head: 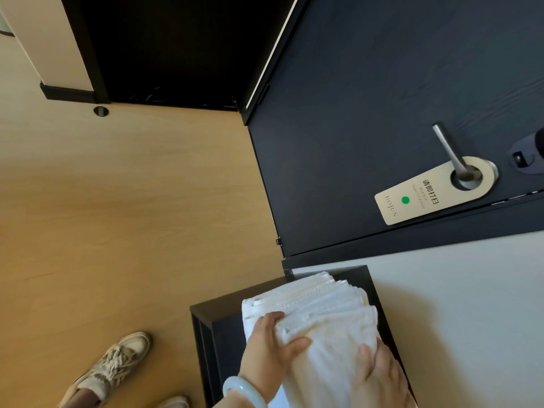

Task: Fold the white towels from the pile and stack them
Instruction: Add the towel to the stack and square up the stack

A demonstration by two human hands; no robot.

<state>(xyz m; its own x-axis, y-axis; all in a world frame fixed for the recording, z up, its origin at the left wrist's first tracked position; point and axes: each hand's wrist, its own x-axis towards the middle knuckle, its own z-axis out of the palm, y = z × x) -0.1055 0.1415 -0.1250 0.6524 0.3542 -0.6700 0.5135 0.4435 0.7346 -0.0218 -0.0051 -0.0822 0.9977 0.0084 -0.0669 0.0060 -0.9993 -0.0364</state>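
**Cloth, wood, metal**

The towels (318,313) are nubbly, matt white terry cloth. The table (206,313) is dark and matt, the floor (132,216) smooth pale wood grain. The door handle (447,148) is brushed metal, the bangle (241,387) glossy.
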